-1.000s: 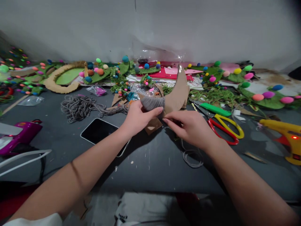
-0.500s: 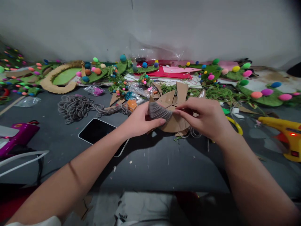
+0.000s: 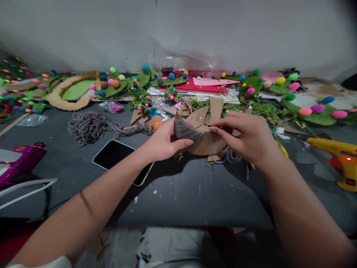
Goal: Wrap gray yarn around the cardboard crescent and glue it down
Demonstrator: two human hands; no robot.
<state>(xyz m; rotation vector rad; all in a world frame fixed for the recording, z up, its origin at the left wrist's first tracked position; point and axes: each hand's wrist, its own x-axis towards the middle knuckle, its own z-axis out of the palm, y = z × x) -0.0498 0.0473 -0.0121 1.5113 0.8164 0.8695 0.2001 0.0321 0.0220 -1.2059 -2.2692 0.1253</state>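
Your crescent (image 3: 208, 145): matt cardboard, ridged with grey yarn (image 3: 186, 133)
Your phone (image 3: 113, 154): smooth, glossy screen
Your glue gun (image 3: 334, 147): yellow plastic

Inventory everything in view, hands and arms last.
crescent: 1, brown, partly grey-wrapped, centre
yarn pile: 1, grey, left
phone: 1, black, centre left
glue gun: 1, yellow, right
device: 1, purple, left edge
cable: uncountable, white, lower left
open ring: 1, tan, back left
pompoms: many, mixed, back
leaves: many, green, back
sheets: several, red and pink, back
bags: several, clear, mostly back
scraps: several, brown, behind crescent
table: 1, dark grey, central
wall: 1, grey, back
cloth: 1, whitish, bottom
left hand: 1, bare, on crescent
right hand: 1, bare, pinching strand
forearms: 2, bare, foreground
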